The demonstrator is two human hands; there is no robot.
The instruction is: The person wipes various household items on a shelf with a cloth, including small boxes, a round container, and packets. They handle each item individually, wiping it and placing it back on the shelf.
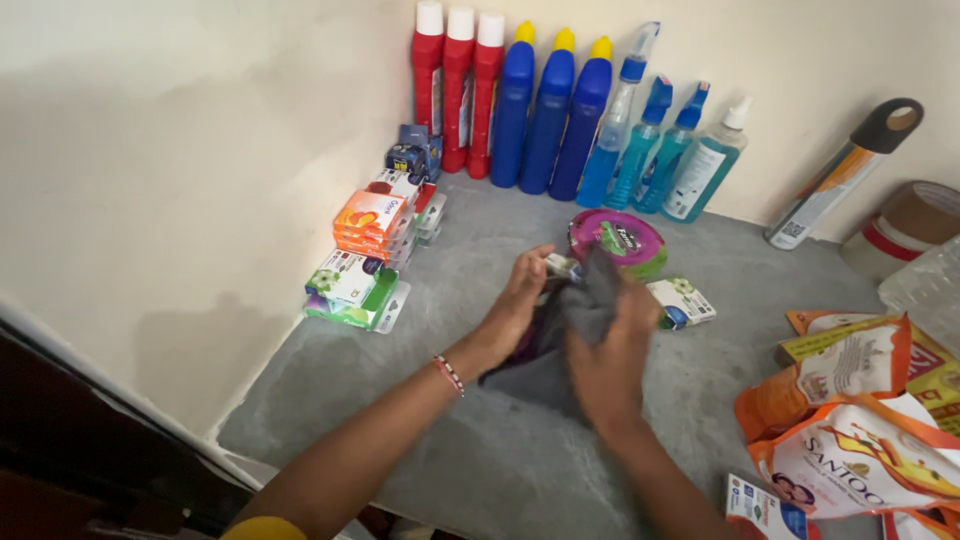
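Left hand (520, 300): pinching a small packet (562, 265) at its fingertips. Right hand (610, 355): clutching a grey cloth (560, 345), which trails onto the grey bench (450, 440). Just behind: round purple tins (618, 242); along the wall, blue bottles (550, 110). Risk: trailing cloth may snag and topple the tins.

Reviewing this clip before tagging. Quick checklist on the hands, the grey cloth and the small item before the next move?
1. Left hand on small item: ok, fingers pinch it.
2. Right hand on grey cloth: ok, bunched against the item.
3. Item's kind: cannot tell, mostly covered and blurred.
4. Cloth free of round purple pack: cannot tell, they overlap in view.
5. Bottles by the wall upright: ok.
6. Orange pouches apart from hands: ok.
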